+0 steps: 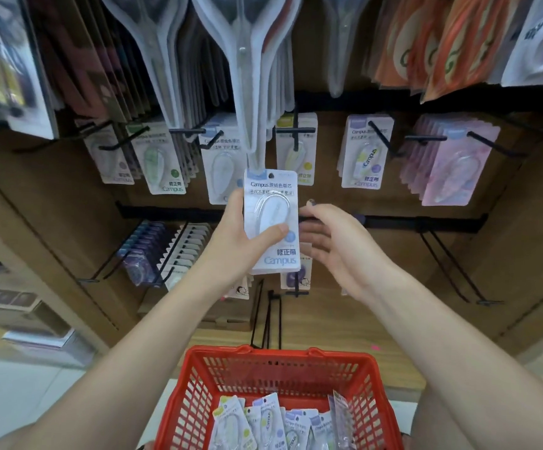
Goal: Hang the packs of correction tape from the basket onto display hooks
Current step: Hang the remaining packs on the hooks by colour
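Pegboard display wall [344, 306]; left hand [234, 235] pinches light, stiff pack [271, 222] at mid-card, leaving its top hang hole clear; right hand [331, 245] open, empty.

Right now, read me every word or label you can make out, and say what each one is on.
"Campus 原紙色帯芯": top of held pack.
"修正帯 Campus": its bottom.
"Campus": hanging packs, green-dot pack.
"Campus": pack in basket.
Small print, upper packs: blurred.

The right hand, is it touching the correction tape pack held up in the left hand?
Apart. The head view shows a strip of dark shelf rail between the right hand and the pack, which the left hand grips alone.
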`<state>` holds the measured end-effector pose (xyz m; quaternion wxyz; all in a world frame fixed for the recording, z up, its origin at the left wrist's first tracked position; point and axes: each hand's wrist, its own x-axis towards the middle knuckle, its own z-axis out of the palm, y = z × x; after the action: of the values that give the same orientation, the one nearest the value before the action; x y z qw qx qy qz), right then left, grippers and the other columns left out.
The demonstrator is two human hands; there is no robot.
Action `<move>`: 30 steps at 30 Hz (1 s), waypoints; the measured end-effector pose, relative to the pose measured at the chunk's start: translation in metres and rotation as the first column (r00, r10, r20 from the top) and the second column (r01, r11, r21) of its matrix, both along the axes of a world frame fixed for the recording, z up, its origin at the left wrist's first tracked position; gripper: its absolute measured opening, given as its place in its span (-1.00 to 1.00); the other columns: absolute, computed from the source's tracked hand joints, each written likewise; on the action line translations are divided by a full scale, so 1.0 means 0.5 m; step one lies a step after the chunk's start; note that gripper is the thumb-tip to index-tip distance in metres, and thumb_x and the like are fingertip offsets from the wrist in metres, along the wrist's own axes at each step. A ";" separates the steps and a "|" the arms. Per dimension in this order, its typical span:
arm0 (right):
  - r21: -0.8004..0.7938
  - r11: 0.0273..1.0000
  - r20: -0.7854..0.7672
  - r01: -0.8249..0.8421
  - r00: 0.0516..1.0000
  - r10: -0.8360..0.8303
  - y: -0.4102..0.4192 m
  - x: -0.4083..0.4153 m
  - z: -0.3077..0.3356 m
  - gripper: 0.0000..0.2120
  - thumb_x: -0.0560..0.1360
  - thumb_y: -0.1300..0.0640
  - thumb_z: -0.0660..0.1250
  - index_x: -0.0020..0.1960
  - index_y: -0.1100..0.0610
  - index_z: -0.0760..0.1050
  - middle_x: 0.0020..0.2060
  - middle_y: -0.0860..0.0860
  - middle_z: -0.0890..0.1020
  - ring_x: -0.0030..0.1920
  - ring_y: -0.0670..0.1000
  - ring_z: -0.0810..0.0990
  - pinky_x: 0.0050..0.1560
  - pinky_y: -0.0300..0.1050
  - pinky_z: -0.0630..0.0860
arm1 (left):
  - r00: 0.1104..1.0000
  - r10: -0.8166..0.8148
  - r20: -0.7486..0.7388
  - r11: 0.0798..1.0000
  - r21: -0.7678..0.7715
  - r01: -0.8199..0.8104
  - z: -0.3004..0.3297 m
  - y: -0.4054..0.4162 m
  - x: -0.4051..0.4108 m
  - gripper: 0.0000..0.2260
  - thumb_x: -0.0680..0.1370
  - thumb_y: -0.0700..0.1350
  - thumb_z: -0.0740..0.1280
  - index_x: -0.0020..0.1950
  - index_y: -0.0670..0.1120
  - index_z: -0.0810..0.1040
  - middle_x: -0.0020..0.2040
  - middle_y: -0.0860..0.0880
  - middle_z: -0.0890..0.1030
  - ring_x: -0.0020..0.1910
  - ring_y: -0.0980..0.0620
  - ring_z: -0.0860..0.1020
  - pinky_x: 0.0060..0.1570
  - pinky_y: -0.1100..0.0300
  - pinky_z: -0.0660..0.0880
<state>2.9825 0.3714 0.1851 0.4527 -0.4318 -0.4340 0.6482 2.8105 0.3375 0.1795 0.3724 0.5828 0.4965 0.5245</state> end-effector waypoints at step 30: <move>0.265 0.961 -0.010 0.083 0.996 -0.084 -0.057 -0.019 -0.002 -0.82 0.63 0.24 0.38 0.22 0.23 0.57 0.08 0.16 0.74 0.11 0.18 0.73 0.16 0.23 0.66 | 0.964 0.081 0.254 0.997 -0.036 -0.074 0.009 -0.064 -0.116 -0.71 0.63 -0.19 0.40 0.31 -0.05 0.43 0.25 -0.05 0.64 0.27 -0.12 0.64 0.19 -0.15 0.61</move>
<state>2.9730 0.3430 0.1841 0.5330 -0.3859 -0.4984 0.5644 2.7525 0.3055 0.1842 0.4198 0.4859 0.4737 0.6027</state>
